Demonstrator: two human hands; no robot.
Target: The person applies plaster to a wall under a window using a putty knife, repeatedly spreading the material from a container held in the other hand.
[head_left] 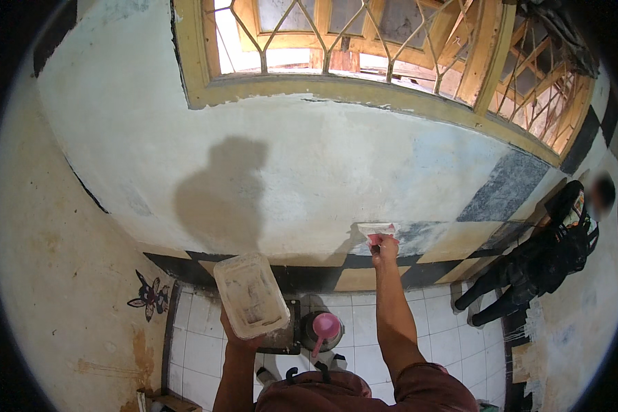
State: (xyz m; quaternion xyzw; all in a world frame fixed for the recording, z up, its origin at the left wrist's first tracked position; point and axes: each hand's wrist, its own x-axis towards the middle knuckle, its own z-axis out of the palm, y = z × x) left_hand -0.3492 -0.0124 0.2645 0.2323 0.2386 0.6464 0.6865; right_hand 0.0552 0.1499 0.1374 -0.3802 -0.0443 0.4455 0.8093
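While the left hand (238, 334) grips a rectangular tub (228, 292) lower left of centre, I see the right hand (384, 248) clasping a broad scraper (378, 229) right of centre.

No text, number or sign could be read; below and left of the window (275, 88), the dark flower-shaped figure (149, 296) on the wall was a picture rather than lettering; below the window's right end, a colourful patch (575, 210) on a person's dark clothing was too small to make out.
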